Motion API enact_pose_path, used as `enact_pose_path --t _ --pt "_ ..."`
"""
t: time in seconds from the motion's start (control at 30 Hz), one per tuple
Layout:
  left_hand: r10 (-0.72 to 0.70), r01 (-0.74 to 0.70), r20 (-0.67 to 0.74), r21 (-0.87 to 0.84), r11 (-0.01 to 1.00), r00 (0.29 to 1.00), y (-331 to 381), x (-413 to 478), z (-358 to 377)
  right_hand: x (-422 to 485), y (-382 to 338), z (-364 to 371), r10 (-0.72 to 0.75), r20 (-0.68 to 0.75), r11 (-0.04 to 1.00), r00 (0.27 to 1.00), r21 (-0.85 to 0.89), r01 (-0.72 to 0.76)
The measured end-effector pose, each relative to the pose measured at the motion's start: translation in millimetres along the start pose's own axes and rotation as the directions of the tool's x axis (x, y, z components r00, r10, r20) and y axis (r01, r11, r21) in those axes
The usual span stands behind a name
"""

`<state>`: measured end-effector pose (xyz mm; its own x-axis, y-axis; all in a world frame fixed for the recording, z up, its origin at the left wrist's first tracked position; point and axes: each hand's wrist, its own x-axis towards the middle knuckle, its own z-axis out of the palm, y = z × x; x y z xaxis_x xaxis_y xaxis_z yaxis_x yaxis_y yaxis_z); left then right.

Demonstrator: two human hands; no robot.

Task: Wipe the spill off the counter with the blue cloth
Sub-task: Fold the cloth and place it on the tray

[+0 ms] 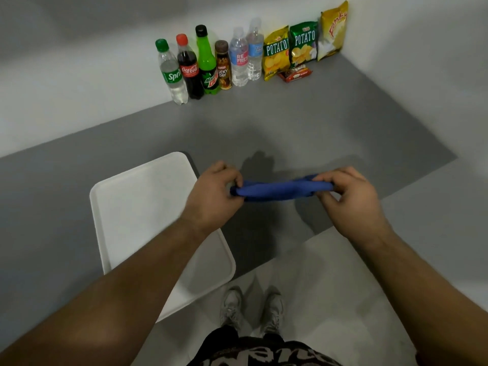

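Blue cloth [277,190] hangs in the air as a bunched, rolled-up strip, stretched between both hands above the near part of the grey surface [317,122], just right of a white tray [137,207]. The left hand [214,191] pinches one end with fingers and thumb curled tightly round it. The right hand [348,196] grips the other end the same way, so neither hand is free. The cloth does not appear to touch the surface.

No spill is plainly visible on the surface from this view. The dark patches under the hands look like shadows, though I cannot rule out a wet spot among them. The step in hand seems to be readying the cloth, so the wiping itself is not yet begun.

To do it well, the cloth probably wants gathering into a flat pad in one hand instead of a thin twisted rope, since a wider face would take up more liquid. Pressing it down flat and drawing it inward toward the body should keep liquid from spreading. It would also keep the stroke well apart from the bottles [200,62] and snack bags [303,43] lined up against the back wall. Strokes near the tray should stop short of its rim, so nothing is pushed underneath it.
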<state>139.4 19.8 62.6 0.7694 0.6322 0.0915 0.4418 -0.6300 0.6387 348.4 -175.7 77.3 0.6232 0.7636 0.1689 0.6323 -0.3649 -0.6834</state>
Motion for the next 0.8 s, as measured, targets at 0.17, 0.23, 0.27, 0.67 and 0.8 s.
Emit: enact_pose_path --t 0.17,0.23,0.27,0.67,0.8 --pt "-0.177 0.201 0.099 -0.584 0.787 0.979 12 -17 -18 5 -8 -12 0.095 0.171 0.904 0.981 0.397 -0.157" --pt "-0.27 0.252 0.104 -0.758 0.601 0.957 14 -28 -17 4 -12 -7 0.09 0.207 0.822 0.974 0.537 -0.189" --pt "-0.305 0.275 0.128 -0.816 0.509 0.944 15 -35 -16 2 -14 -3 0.094 0.215 0.8 0.972 0.565 -0.202" --pt "-0.723 0.553 0.124 -0.734 0.394 0.68 -37 -161 -18 -69 -50 97 0.184 0.557 0.818 0.81 0.371 -0.44" --pt "-0.72 0.582 0.075 -0.649 0.49 0.69 -63 -194 -22 -92 -60 129 0.196 0.535 0.896 0.822 0.242 -0.371"
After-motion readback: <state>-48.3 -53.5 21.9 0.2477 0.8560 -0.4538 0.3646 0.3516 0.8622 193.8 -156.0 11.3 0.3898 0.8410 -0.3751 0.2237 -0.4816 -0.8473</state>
